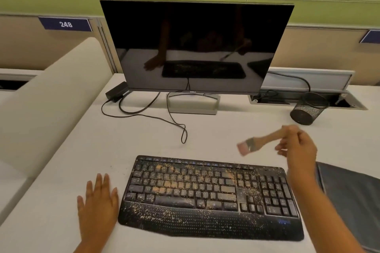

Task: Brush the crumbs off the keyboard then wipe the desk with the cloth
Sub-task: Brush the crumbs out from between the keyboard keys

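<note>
One keyboard (209,197), one brush (261,141), one cloth (351,197) and two hands share a pale worktop (205,133) in a green-walled office bay. The black keyboard, with a curved dotted palm rest, lies at the near centre, speckled across keys and rest with tan and orange crumbs (176,185). The left hand (97,201) lies flat on the worktop just beside the keyboard's left end, fingers straight and spread. The right hand (296,148) is raised beyond the keyboard's right end, fingers pinching the wooden handle of the brush, whose metal ferrule and pinkish bristles point left; both hand and brush are smeared by motion, so the exact grip is hard to read. The dark grey cloth, smooth and folded flat, lies to the right of the keyboard, partly behind the right forearm and cut off by the frame edge. Behind stands one dark monitor (195,47) on a flat grey foot, its glossy screen mirroring the keyboard and hands. One black power adapter (117,91) sits by its left corner, thin black cables (174,123) looping forward from it. One black mesh pot (306,112) stands at the right rear beside an open cable hatch (308,100). A blue plate (65,24) on the partition reads 248; a second plate at the far right is cut off.
</note>
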Demonstrator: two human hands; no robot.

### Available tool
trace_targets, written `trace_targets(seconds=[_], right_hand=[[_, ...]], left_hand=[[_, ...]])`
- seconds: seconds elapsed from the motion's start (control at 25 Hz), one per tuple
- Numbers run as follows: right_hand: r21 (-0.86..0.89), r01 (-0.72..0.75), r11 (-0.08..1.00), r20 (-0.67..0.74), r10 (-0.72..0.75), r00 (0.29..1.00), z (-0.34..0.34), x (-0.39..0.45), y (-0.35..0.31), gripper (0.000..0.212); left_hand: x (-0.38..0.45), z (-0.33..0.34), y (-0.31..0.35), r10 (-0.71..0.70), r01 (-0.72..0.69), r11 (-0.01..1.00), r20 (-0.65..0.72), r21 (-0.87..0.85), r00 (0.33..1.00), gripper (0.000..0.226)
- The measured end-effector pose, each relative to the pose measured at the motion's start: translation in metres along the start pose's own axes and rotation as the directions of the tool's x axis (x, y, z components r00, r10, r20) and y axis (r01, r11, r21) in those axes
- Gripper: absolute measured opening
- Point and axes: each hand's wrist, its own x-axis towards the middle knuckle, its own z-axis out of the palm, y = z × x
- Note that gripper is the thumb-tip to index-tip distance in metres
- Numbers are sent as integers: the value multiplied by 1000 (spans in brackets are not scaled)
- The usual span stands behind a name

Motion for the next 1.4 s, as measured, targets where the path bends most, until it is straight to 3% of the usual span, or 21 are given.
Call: trace_targets(seconds=[0.2, 0.4, 0.52, 0.64, 0.76, 0.96, 1.12, 1.32, 1.4], right_hand=[[181, -389, 903, 32, 390, 920, 32, -50, 20, 21], [312, -506, 804, 72, 511, 856, 59, -78, 14, 23], [329, -526, 784, 105, 524, 845, 73, -92, 14, 24], [305, -539, 785, 186, 505, 843, 86, -104, 17, 42], [286, -551, 784, 238, 499, 834, 98, -114, 20, 48], [149, -504, 851, 236, 464, 854, 115, -123, 29, 23], [35, -442, 896, 278, 416, 866, 135, -128, 31, 21], [7, -439, 898, 498, 377, 781, 183, -136, 16, 21], [-50, -374, 926, 562, 335, 756, 202, -141, 14, 21]], left_hand=[[1, -2, 1, 3, -3, 1000, 22, -10, 1000, 56], [2, 2, -2, 67, -67, 998, 18, -3, 998, 61], [17, 0, -20, 256, -259, 965, 55, 49, 965, 68], [23, -6, -34, 344, -346, 936, 44, 66, 938, 67], [22, -9, -33, 338, -339, 938, 28, 67, 941, 68], [22, -8, -34, 333, -335, 941, 44, 53, 942, 67], [21, -8, -33, 322, -324, 945, 45, 52, 946, 66], [22, -8, -35, 320, -323, 946, 58, 42, 946, 65], [21, -9, -35, 319, -322, 946, 61, 40, 946, 64]])
